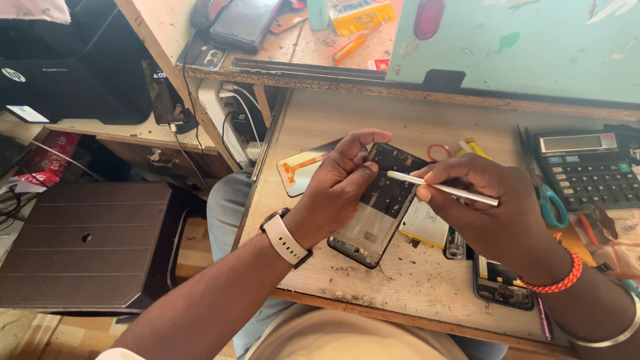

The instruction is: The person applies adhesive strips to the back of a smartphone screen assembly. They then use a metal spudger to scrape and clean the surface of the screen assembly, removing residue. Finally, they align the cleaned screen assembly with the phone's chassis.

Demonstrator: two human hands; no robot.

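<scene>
The wooden workbench [413,280] fills the middle of the view, scuffed and dusty, with a shelf [300,67] above it at twelve o'clock. A black printer [67,73] sits off at ten o'clock, and a brown stool [87,240] at eight o'clock. On the bench at three o'clock lies a grey calculator [587,170], with blue-handled scissors [550,200] just beside it.

At the centre, the left hand [337,193] — a pale-strapped watch [285,238] on its wrist — is closed around the upper edge of an opened phone frame [380,207], thumb on top and fingers curled against its side, holding it tilted above the bench. The right hand [493,207], at about three o'clock from the frame, pinches a slim white tool [443,189] between thumb and fingers; the tool's tip touches the frame's upper part. An orange bracelet [557,277] circles that wrist. A second opened phone [500,287] lies flat at five o'clock, and a pale panel with an orange ribbon cable [303,170] at ten o'clock of the frame.
</scene>
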